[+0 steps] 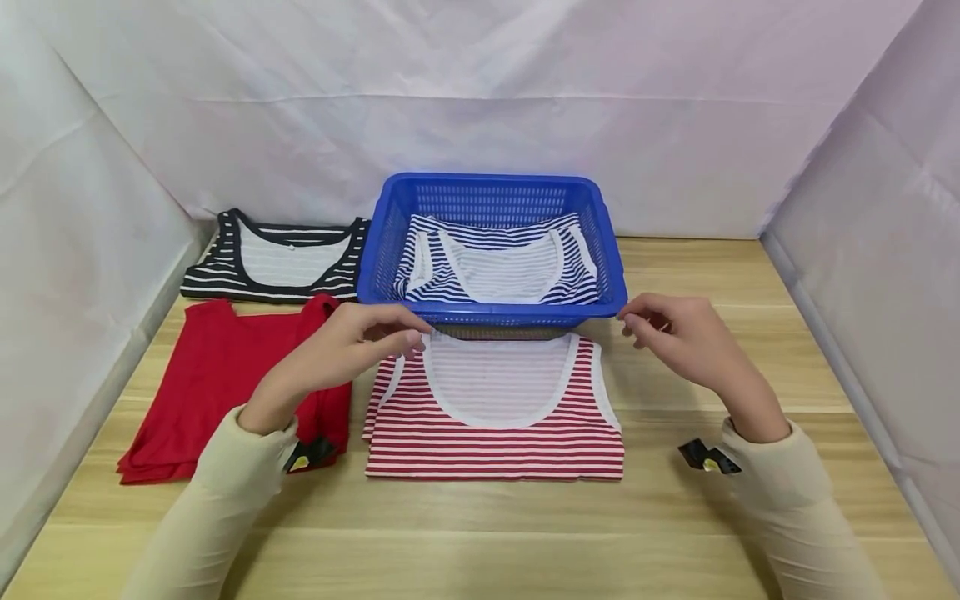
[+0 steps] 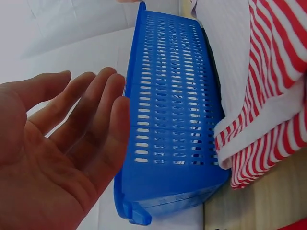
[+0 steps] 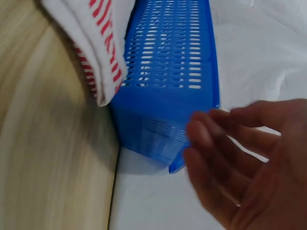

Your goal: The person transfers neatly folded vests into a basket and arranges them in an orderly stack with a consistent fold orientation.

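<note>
A red-and-white striped tank top (image 1: 487,450), folded, lies on the table in front of the blue basket (image 1: 491,313). My left hand (image 1: 352,346) hovers over the top's upper left corner, close to the basket's near rim, fingers loosely bent and holding nothing. By the basket's near right corner is my right hand (image 1: 675,337), its fingers relaxed with nothing between them. Inside the basket rests a folded navy-and-white striped tank top (image 1: 480,287). In the left wrist view the fingertips overlap the basket wall (image 2: 168,139).
At the left lies a folded red garment (image 1: 247,350), partly behind my left forearm. Behind it a black-and-white striped top (image 1: 300,287) sits beside the basket. White fabric walls (image 1: 487,92) enclose the wooden table (image 1: 510,542) at the back and sides.
</note>
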Tool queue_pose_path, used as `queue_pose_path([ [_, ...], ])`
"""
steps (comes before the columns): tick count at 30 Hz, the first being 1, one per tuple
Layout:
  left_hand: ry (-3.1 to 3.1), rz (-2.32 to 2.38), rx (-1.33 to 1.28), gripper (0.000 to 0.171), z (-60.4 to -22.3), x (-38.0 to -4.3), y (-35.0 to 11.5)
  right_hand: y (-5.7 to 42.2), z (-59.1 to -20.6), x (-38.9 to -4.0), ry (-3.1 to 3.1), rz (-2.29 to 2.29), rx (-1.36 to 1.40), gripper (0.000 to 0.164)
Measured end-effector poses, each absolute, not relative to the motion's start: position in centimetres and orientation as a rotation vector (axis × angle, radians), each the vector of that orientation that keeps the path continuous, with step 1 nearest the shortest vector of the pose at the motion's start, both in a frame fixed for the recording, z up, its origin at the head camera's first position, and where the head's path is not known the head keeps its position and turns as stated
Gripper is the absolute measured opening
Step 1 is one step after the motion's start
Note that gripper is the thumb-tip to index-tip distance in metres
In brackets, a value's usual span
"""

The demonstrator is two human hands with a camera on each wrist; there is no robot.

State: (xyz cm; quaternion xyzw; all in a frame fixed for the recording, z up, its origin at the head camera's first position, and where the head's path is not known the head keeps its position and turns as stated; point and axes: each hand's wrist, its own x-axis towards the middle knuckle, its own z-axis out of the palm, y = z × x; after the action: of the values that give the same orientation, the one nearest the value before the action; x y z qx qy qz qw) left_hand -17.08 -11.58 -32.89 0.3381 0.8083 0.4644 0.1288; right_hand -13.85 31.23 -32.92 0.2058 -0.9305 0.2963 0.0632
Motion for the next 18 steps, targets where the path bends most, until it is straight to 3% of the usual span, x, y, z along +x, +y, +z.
queue_pose_path([
  [8,2.283,1.240,0.752,0.029,-34.5,-18.1,-12.5,31.6,-35.3,-13.8,-3.302,1.129,0.687,0.022],
  [18,2.332,0.911,0.322,0.049,-35.5,-18.3,-12.5,30.2,-36.6,-13.7,-3.367,1.465,0.392,0.034],
])
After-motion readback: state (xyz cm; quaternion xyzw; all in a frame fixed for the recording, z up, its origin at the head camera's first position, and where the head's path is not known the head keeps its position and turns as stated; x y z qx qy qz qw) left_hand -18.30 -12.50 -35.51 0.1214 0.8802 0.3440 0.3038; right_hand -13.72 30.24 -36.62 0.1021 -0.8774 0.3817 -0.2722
